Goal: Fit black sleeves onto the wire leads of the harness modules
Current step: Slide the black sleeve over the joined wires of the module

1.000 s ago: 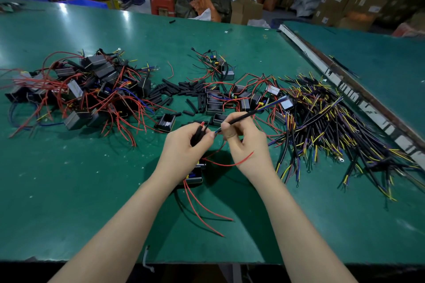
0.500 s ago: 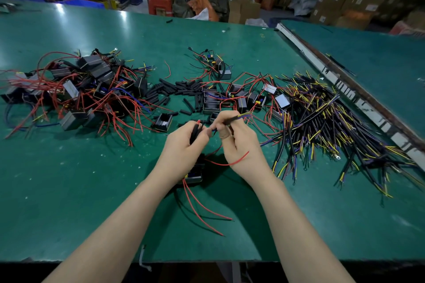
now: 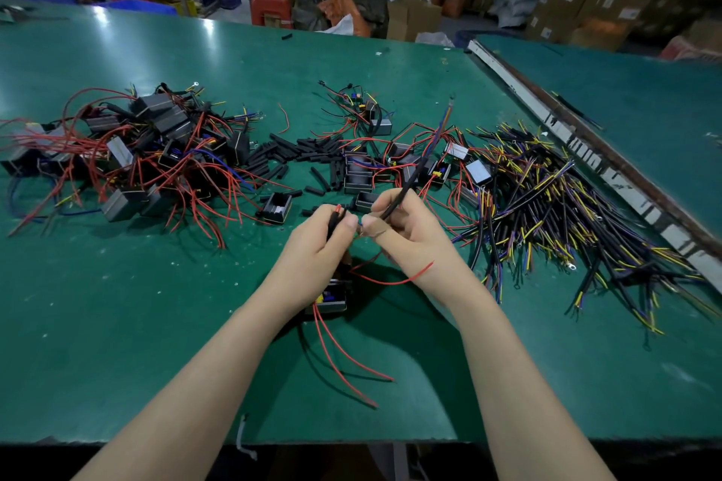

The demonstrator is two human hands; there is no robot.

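Head view: both hands meet above the green table (image 3: 117, 324), near its middle. The left hand (image 3: 312, 250) is curled, its thumb and fingers pinching a short black sleeve (image 3: 333, 223) that stands nearly upright, its top end tipped slightly away from the person, with red lead tips (image 3: 338, 208) showing at that end. The right hand (image 3: 410, 234) is curled too, pinching a long black cable (image 3: 414, 178) whose long axis runs from the fingertips up and to the right, away from the person; its far end fans into thin coloured wires. One finger of that hand wears tan tape. A red lead (image 3: 394, 279) loops below the right hand. Under the left wrist a black module (image 3: 332, 297) lies on the table, and two more red leads trail from it toward the near edge. Loose sleeves (image 3: 297, 152) lie scattered beyond the hands. A heap of modules with red wires (image 3: 129, 156) sits far left, and a pile of black cables with yellow and purple ends (image 3: 547, 215) spreads at right.
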